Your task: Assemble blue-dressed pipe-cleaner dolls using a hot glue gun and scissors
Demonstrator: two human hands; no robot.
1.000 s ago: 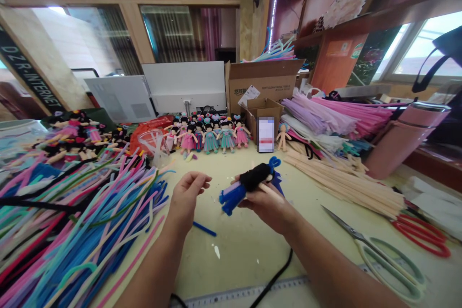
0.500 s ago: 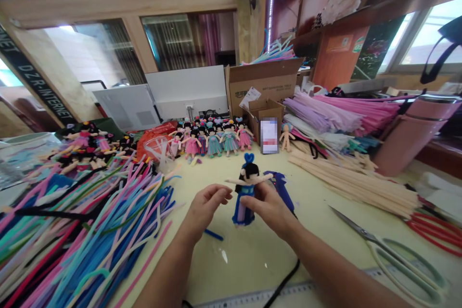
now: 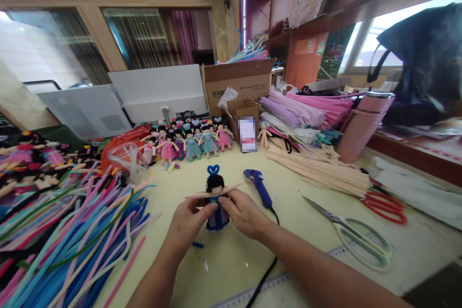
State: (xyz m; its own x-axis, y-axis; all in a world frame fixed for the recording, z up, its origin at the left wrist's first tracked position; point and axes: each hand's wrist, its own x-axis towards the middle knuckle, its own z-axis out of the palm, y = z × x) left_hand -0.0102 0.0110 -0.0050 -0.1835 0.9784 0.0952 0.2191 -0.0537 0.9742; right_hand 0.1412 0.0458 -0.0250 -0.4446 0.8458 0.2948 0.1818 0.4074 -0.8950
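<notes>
Upright between my hands is a small pipe-cleaner doll (image 3: 217,219) with black hair, a blue heart-shaped loop on its head and a blue dress with a lilac panel. Its beige arms stretch out to both sides. My left hand (image 3: 191,216) grips the doll's left-hand side, thumb across the front of the dress. On the other side my right hand (image 3: 243,209) pinches it near the arm and chest. A blue glue gun (image 3: 259,187) lies just beyond my right hand, its black cord running toward me. A short blue pipe-cleaner piece (image 3: 197,245) lies below my left hand.
Many coloured pipe cleaners (image 3: 90,236) cover the left side. Finished dolls (image 3: 193,142) stand in rows at the back before a cardboard box (image 3: 238,82). Right are beige stems (image 3: 317,171), scissors (image 3: 346,231), red-handled scissors (image 3: 386,207) and a pink flask (image 3: 364,125). A ruler (image 3: 267,286) lies in front.
My left hand, free of the doll before, has closed on it. My right hand has shifted up toward the doll's arm. The view has turned to the right.
</notes>
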